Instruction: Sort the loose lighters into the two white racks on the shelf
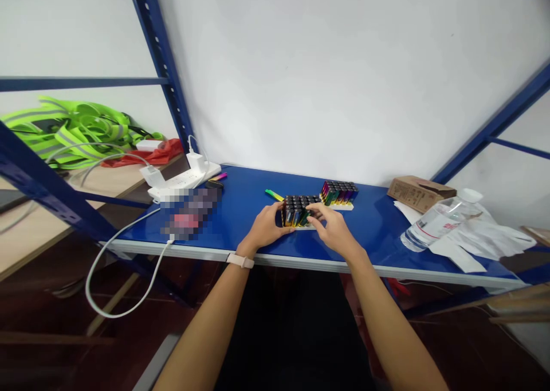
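Note:
A tight block of slim upright pieces (296, 203) with black tops and shiny, multicoloured bodies stands in a pale tray (306, 227) on the blue table. They look like lighters, but their kind is hard to make out. My left hand (267, 226) holds the block's left end, thumb at the front and fingers around the back corner. My right hand (329, 223) is at the right front, its thumb and fingers bent in a pinch on a greenish piece. Behind stands a second similar block (339, 192) in its own pale tray. A loose green-yellow piece (274, 195) lies at the back left.
On the left are a white power strip (184, 182), a blurred-out flat item (191, 216) and a white cable (92, 276) hanging over the edge. A cardboard box (419, 193), plastic bottle (442, 222) and white gloves (494, 236) lie right. Blue shelf posts (161, 53) flank the table.

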Demonstrator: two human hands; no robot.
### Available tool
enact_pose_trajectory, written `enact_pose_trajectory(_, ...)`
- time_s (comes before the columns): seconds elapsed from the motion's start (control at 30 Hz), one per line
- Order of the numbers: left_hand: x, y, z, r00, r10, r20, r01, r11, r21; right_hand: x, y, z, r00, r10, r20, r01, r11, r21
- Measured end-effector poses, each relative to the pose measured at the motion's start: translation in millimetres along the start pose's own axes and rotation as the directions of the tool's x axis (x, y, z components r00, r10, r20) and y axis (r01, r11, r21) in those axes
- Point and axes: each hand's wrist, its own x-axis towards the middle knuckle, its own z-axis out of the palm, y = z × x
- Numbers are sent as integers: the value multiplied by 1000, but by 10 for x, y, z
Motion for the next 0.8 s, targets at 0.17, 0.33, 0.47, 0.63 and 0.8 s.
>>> enact_pose_trajectory(0.17, -3, 11, -9, 1000, -5, 4, 5, 1000, 6, 17, 0, -56, 996, -55, 72, 60, 995, -75)
enact_pose_trajectory(0.33, -4, 16, -7, 1000, -10, 3, 10, 1000, 6, 44, -93, -87, 993, -55, 102, 78, 969, -236)
enact_pose_trajectory(0.47, -4, 25, -21, 1000, -10, 5, 10, 1000, 6, 210, -199, -156, 996, -58, 64, 74, 956, -283)
enact_pose_trajectory(0.63, -9, 28, -27, 1000, -9, 5, 9, 1000, 7, 819, -280, -114, 989, 81, 125, -43, 959, -280)
enact_pose_trajectory(0.8, -15, -2, 4, 1000, -13, -1, 13, 1000, 20, 1597, -290, 264, 879, 246, 408, -95, 930, -356)
